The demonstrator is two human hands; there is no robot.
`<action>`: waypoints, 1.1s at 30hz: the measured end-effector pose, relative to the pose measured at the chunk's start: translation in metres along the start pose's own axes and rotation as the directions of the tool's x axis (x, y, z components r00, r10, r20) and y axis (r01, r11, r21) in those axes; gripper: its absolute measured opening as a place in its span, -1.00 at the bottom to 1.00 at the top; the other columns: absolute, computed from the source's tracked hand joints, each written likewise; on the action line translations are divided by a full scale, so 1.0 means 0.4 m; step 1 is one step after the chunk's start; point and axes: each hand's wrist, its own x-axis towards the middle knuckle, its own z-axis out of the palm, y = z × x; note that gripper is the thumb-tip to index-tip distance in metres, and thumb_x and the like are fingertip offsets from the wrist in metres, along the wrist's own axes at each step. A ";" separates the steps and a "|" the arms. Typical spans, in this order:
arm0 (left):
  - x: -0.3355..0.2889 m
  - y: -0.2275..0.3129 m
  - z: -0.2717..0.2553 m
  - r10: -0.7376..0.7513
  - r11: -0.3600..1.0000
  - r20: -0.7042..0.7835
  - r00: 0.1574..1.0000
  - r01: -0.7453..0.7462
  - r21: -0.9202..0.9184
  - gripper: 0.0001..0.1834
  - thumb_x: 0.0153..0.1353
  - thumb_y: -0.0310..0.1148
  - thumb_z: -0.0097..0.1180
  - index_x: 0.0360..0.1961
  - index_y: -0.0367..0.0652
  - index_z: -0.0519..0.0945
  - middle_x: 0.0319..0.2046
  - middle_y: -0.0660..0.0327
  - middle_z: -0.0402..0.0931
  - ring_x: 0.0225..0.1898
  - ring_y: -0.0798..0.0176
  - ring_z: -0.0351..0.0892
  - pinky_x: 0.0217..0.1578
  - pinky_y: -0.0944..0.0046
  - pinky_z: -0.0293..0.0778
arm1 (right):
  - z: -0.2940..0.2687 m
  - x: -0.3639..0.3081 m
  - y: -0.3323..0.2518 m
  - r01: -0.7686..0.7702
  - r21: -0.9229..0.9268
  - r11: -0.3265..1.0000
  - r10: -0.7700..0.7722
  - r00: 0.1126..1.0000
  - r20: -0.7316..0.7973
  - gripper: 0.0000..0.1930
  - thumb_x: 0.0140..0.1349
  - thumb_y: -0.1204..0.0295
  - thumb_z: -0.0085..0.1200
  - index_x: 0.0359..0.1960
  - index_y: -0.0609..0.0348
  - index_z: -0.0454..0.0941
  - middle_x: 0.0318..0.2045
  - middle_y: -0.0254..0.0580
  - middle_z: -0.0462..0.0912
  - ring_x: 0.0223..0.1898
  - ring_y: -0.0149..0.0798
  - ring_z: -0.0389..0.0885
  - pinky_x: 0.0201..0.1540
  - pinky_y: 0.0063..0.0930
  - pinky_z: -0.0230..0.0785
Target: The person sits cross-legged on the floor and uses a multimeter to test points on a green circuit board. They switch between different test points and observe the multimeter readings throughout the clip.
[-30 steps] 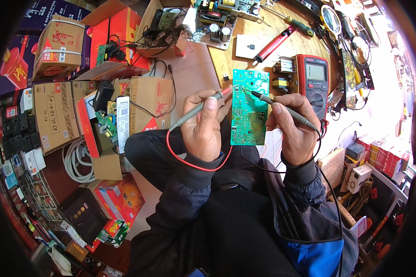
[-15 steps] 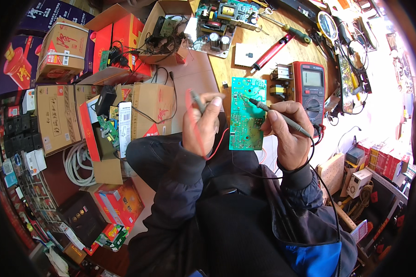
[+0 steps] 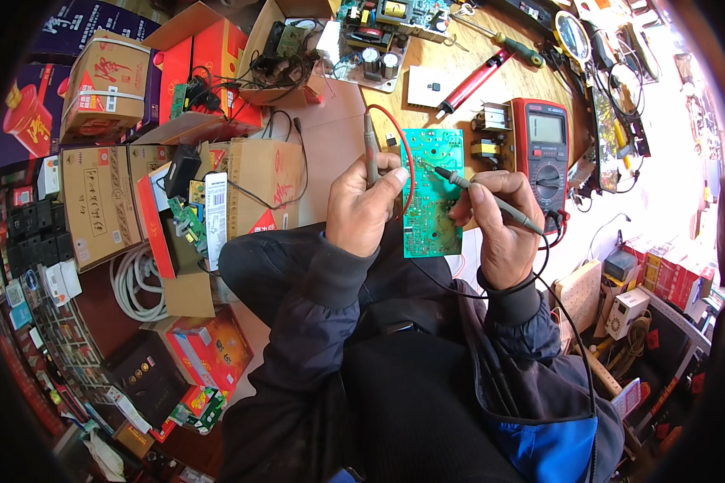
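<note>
A green circuit board point(image 3: 432, 227) lies upright in the picture, in front of me at the table's near edge, solder side up. My right hand point(image 3: 503, 233) is closed round a grey test probe point(image 3: 452, 176) with a black lead, whose dark tip points at the board's upper middle. Some right fingers rest at the board's right edge. My left hand point(image 3: 361, 208) is closed on another test probe point(image 3: 370, 145) with a red lead that loops over the board's left side; the fingers hide its tip. A red multimeter point(image 3: 544, 157) stands right of the board.
On the wooden table point(image 3: 431, 58) lie a red desoldering pump point(image 3: 476, 83), a screwdriver point(image 3: 517, 50), a white block point(image 3: 427, 86) and another populated circuit board point(image 3: 379, 36). Cardboard boxes point(image 3: 101, 201) crowd the left. A magnifying glass point(image 3: 570, 42) lies at the far right.
My left hand has moved right, up to the board's left edge, with the probe and its red lead. The board has shifted slightly. The right hand's probe stays over the board.
</note>
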 end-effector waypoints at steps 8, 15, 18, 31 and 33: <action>0.003 -0.008 0.009 0.012 1.000 -0.012 1.000 -0.012 0.003 -0.90 0.42 -0.43 0.19 -0.13 -0.21 0.60 -0.53 0.49 0.36 -0.56 0.62 0.22 -0.54 0.49 0.14 | 0.016 0.006 0.000 -0.097 0.050 0.994 0.097 0.995 -0.009 -0.82 0.38 0.53 0.30 -0.11 0.32 0.56 -0.40 -0.27 0.68 -0.42 -0.53 0.60 -0.37 -0.64 0.43; 0.002 -0.017 0.008 0.034 0.998 -0.008 0.999 -0.035 -0.050 -0.92 0.40 -0.45 0.19 -0.15 -0.22 0.60 -0.52 0.49 0.36 -0.56 0.63 0.21 -0.53 0.48 0.13 | 0.022 0.011 0.012 -0.010 0.028 1.000 0.010 1.000 -0.010 -0.83 0.34 0.56 0.34 -0.15 0.37 0.61 -0.19 -0.14 0.73 -0.36 -0.48 0.65 -0.31 -0.63 0.50; 0.005 -0.019 0.006 0.038 0.998 -0.006 0.999 -0.038 -0.055 -0.91 0.40 -0.45 0.19 -0.14 -0.22 0.60 -0.53 0.49 0.36 -0.56 0.63 0.21 -0.55 0.48 0.11 | 0.025 0.017 0.019 0.007 0.025 1.000 -0.007 1.000 0.011 -0.84 0.34 0.58 0.33 -0.14 0.38 0.61 -0.15 -0.08 0.74 -0.33 -0.46 0.67 -0.28 -0.61 0.54; 0.003 -0.016 0.016 0.038 0.999 -0.059 0.998 -0.039 -0.014 -0.91 0.40 -0.44 0.19 -0.14 -0.21 0.62 -0.52 0.45 0.42 -0.59 0.61 0.26 -0.58 0.50 0.17 | 0.023 0.010 0.030 0.034 0.081 0.996 -0.034 0.999 -0.004 -0.86 0.35 0.61 0.29 -0.13 0.39 0.59 -0.10 -0.01 0.71 -0.29 -0.39 0.71 -0.23 -0.56 0.57; 0.005 -0.017 0.014 0.039 0.999 -0.058 0.998 -0.039 -0.014 -0.90 0.41 -0.43 0.19 -0.14 -0.23 0.63 -0.53 0.41 0.48 -0.62 0.59 0.29 -0.60 0.49 0.20 | 0.025 0.010 0.033 0.042 0.103 0.994 -0.042 0.999 -0.001 -0.86 0.35 0.62 0.29 -0.13 0.39 0.59 -0.10 -0.01 0.71 -0.29 -0.40 0.71 -0.23 -0.56 0.57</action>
